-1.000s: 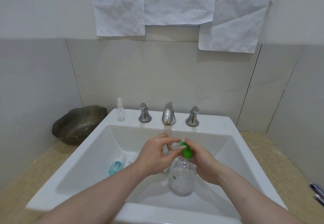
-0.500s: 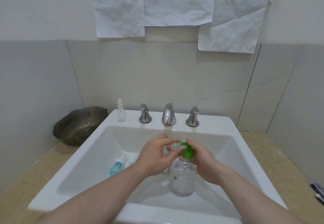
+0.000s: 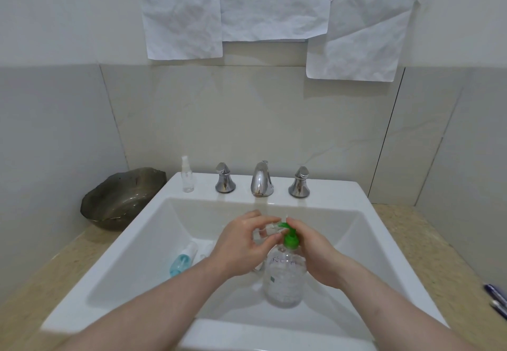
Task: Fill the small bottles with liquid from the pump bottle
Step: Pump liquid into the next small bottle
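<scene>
We look down into a white rectangular sink [image 3: 384, 243] set in a beige speckled table [image 3: 417, 243], with pale tiled walls closing in behind and on both sides. Three crumpled sheets of white paper [image 3: 274, 2] hang on the back wall above the tiles. On the sink's back ledge stand a chrome faucet [image 3: 262, 179] with a chrome handle on each side, and to their left a small clear spray bottle [image 3: 187, 175], upright. A dark glass bowl [image 3: 122, 198] sits on the table in the left corner, just beside the sink. At the far right edge of the table lie what seem to be two pens [image 3: 496, 300], partly cut off. Inside the basin our clear pump bottle [image 3: 284, 276] with its green pump head [image 3: 290, 238] stands upright, near the middle. Our left hand [image 3: 241, 246] has its fingers curled round a small clear bottle [image 3: 270, 230], holding it at the green spout. Our right hand [image 3: 315, 251] rests with its fingers on top of the pump head, curved over it; we cannot tell how firmly it presses. To the left in the basin a small blue bottle [image 3: 182, 260] lies on its side, with another small clear thing just beside it, mostly hidden behind our left wrist.
</scene>
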A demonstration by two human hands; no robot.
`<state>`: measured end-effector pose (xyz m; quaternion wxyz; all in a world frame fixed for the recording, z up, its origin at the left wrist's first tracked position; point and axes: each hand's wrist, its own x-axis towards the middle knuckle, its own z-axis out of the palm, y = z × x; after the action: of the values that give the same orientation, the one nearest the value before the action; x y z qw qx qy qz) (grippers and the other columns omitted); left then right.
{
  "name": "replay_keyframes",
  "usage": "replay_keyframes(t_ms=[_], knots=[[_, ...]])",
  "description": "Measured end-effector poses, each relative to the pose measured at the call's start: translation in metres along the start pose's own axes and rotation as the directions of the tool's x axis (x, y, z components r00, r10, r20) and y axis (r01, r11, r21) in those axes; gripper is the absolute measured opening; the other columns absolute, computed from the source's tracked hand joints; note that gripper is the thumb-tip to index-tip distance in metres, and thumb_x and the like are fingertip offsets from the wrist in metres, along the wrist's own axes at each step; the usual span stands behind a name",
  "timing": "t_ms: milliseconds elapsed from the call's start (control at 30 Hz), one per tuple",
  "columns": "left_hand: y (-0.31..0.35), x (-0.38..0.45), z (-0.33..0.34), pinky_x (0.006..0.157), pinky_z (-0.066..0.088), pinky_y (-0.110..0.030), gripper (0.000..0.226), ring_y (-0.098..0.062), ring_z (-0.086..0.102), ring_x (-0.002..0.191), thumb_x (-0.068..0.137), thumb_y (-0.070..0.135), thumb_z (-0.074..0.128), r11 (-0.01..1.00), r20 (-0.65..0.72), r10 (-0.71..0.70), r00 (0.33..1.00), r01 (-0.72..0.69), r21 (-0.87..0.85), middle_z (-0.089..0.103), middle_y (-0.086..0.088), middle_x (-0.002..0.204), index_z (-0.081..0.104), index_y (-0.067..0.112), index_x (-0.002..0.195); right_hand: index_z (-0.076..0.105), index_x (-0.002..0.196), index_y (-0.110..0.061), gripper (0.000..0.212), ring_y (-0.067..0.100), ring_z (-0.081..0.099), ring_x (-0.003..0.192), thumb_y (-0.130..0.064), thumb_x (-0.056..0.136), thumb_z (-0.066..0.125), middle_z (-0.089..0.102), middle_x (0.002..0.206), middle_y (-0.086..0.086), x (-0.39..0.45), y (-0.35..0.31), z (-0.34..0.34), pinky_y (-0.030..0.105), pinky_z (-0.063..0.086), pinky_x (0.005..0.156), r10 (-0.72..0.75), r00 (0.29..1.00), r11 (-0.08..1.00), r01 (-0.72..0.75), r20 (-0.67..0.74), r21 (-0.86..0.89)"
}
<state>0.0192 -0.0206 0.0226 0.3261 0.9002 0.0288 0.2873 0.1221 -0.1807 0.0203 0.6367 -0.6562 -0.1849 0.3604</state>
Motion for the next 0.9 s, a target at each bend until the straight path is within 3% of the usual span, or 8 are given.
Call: replay_keyframes(t_ms=[167, 333, 433, 600, 733, 800, 900], knots=[[0.000, 0.000, -0.002, 0.078, 0.049, -0.022, 0.036, -0.003, 0.062, 0.087, 0.089, 0.060, 0.068, 1.000, -0.017, -0.001, 1.000, 0.001, 0.011, 0.061, 0.015, 0.086, 0.072, 0.042, 0.119, 0.078, 0.119, -0.020, 0.056, 0.022, 0.068, 0.121, -0.064, 0.097, 0.049, 0.077, 0.119, 0.004, 0.002, 0.004, 0.001, 0.045, 0.033, 0.122, 0.008, 1.000, 1.000, -0.009, -0.003, -0.024], [0.001, 0.000, -0.001, 0.080, 0.052, -0.028, 0.038, -0.004, 0.063, 0.086, 0.087, 0.064, 0.066, 1.000, -0.025, -0.017, 1.000, 0.016, -0.024, 0.061, 0.016, 0.086, 0.072, 0.042, 0.118, 0.076, 0.123, -0.019, 0.055, 0.019, 0.068, 0.120, -0.060, 0.101, 0.046, 0.076, 0.122, 0.003, 0.001, 0.001, 0.000, 0.040, 0.035, 0.120, 0.021, 0.999, 1.000, -0.021, 0.026, -0.019], [0.000, 0.000, -0.001, 0.081, 0.053, -0.032, 0.038, -0.004, 0.064, 0.086, 0.088, 0.063, 0.067, 1.000, -0.014, -0.008, 1.000, 0.008, -0.013, 0.061, 0.016, 0.086, 0.072, 0.041, 0.119, 0.077, 0.118, -0.017, 0.049, 0.014, 0.068, 0.105, -0.053, 0.103, 0.047, 0.077, 0.115, 0.001, 0.002, 0.000, -0.002, 0.037, 0.037, 0.113, 0.027, 1.000, 1.000, -0.026, 0.016, -0.005], [-0.001, 0.000, -0.001, 0.082, 0.053, -0.031, 0.039, -0.003, 0.063, 0.087, 0.088, 0.065, 0.065, 1.000, -0.015, -0.006, 1.000, 0.006, -0.006, 0.061, 0.017, 0.087, 0.071, 0.042, 0.119, 0.076, 0.124, -0.019, 0.053, 0.019, 0.068, 0.121, -0.056, 0.102, 0.046, 0.076, 0.124, 0.003, 0.004, 0.004, -0.001, 0.039, 0.037, 0.117, 0.011, 1.000, 1.000, -0.011, 0.023, -0.018], [0.000, 0.000, -0.001, 0.081, 0.053, -0.032, 0.042, -0.004, 0.063, 0.086, 0.086, 0.068, 0.063, 1.000, -0.016, -0.012, 1.000, 0.011, -0.020, 0.061, 0.017, 0.087, 0.072, 0.042, 0.118, 0.075, 0.124, -0.014, 0.057, 0.020, 0.068, 0.120, -0.058, 0.101, 0.047, 0.075, 0.125, 0.005, 0.007, 0.006, -0.002, 0.039, 0.038, 0.116, 0.005, 0.999, 1.000, -0.005, 0.040, -0.014], [0.000, 0.000, -0.001, 0.081, 0.053, -0.033, 0.044, -0.004, 0.063, 0.087, 0.086, 0.070, 0.062, 1.000, -0.014, -0.013, 1.000, 0.013, -0.025, 0.061, 0.016, 0.087, 0.072, 0.041, 0.117, 0.074, 0.109, -0.004, 0.055, 0.018, 0.071, 0.103, -0.051, 0.103, 0.047, 0.077, 0.113, 0.008, 0.007, 0.003, -0.005, 0.037, 0.043, 0.107, -0.009, 0.999, 1.000, 0.010, 0.045, -0.014], [-0.001, 0.000, 0.000, 0.083, 0.053, -0.032, 0.044, -0.004, 0.064, 0.090, 0.085, 0.070, 0.061, 1.000, -0.009, -0.015, 1.000, 0.015, -0.015, 0.063, 0.016, 0.089, 0.072, 0.042, 0.118, 0.069, 0.075, -0.017, 0.046, 0.013, 0.067, 0.083, -0.043, 0.105, 0.046, 0.070, 0.088, 0.000, 0.007, 0.002, -0.009, 0.034, 0.042, 0.091, -0.020, 0.998, 1.000, 0.020, 0.065, -0.004]])
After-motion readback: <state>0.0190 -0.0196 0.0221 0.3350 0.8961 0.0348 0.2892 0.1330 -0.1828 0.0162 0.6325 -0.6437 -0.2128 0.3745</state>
